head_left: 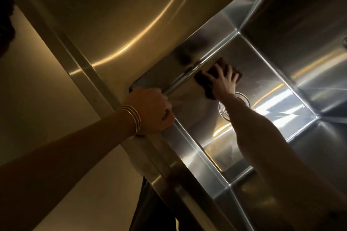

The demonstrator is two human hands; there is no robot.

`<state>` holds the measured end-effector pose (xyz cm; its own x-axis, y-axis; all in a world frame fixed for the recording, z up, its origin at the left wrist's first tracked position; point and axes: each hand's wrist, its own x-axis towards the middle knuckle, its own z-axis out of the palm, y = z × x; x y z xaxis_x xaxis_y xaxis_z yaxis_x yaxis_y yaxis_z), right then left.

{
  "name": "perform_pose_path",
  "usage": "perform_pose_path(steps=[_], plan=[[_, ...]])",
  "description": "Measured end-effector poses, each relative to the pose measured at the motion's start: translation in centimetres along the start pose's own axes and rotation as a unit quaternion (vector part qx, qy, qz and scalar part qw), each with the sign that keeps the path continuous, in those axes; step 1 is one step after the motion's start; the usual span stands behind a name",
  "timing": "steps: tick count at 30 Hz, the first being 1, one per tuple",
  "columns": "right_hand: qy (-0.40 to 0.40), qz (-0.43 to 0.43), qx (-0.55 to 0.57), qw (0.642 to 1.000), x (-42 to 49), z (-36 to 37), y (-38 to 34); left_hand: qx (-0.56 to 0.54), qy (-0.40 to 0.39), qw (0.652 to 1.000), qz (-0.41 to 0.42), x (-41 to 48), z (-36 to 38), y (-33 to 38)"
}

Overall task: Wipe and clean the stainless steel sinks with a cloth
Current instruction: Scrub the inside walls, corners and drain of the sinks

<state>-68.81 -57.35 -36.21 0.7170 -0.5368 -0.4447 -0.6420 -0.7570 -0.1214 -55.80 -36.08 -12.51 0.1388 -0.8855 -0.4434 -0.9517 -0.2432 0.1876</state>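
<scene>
**Silver steel, amber glints, one dark brown cloth**

The sink point(272, 73) was silver-grey steel with a fine brushed grain. It was streaked white to the right of the drain point(244, 99) and amber just below it. The drain was a bright silver ring. Just up and left of the drain, the cloth point(203, 80) was plain dark brown, almost black in shadow. Farther left of the drain, thin silver bangles point(134, 118) showed as pale parallel lines. The counter point(112, 24), above and left of the drain, looked dull gold, crossed by one curved yellow streak.
</scene>
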Motion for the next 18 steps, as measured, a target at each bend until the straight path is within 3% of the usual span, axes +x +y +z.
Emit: perform_pose_path(steps=[3, 5, 6, 8, 10, 12, 15, 16, 18], plan=[[-0.023, 0.186, 0.128, 0.974, 0.5, -0.8, 1.7, 0.004, 0.000, 1.000, 0.006, 0.0, 0.1, 0.1], [-0.039, 0.216, 0.153, 0.964, -0.1, -0.5, 0.9, 0.002, 0.002, 1.000, 0.005, 0.0, 0.1, 0.0], [-0.050, 0.178, 0.126, 0.975, -0.6, -0.3, 0.5, 0.000, 0.000, 1.000, 0.004, 0.0, 0.1, 0.0], [-0.051, 0.007, 0.007, 0.999, -1.7, 0.2, 0.8, -0.006, -0.002, 1.000, 0.003, -0.1, 0.2, -0.1], [-0.057, -0.119, -0.084, 0.988, -1.4, 0.1, 2.8, -0.017, 0.005, 1.000, 0.001, -0.1, 0.3, -0.2], [-0.050, -0.052, -0.039, 0.997, -0.2, -0.2, 3.1, -0.024, 0.001, 1.000, 0.000, -0.1, 0.1, -0.1], [-0.037, 0.166, 0.122, 0.978, 1.6, -0.4, -1.3, -0.026, -0.005, 1.000, 0.000, -0.2, -0.2, 0.1], [-0.039, 0.189, 0.145, 0.970, 1.9, -0.6, -3.0, -0.026, -0.007, 1.000, -0.001, -0.2, -0.4, 0.1], [-0.043, 0.142, 0.120, 0.982, 1.5, -0.2, -5.1, -0.024, -0.011, 1.000, -0.002, -0.1, -0.5, 0.1]])
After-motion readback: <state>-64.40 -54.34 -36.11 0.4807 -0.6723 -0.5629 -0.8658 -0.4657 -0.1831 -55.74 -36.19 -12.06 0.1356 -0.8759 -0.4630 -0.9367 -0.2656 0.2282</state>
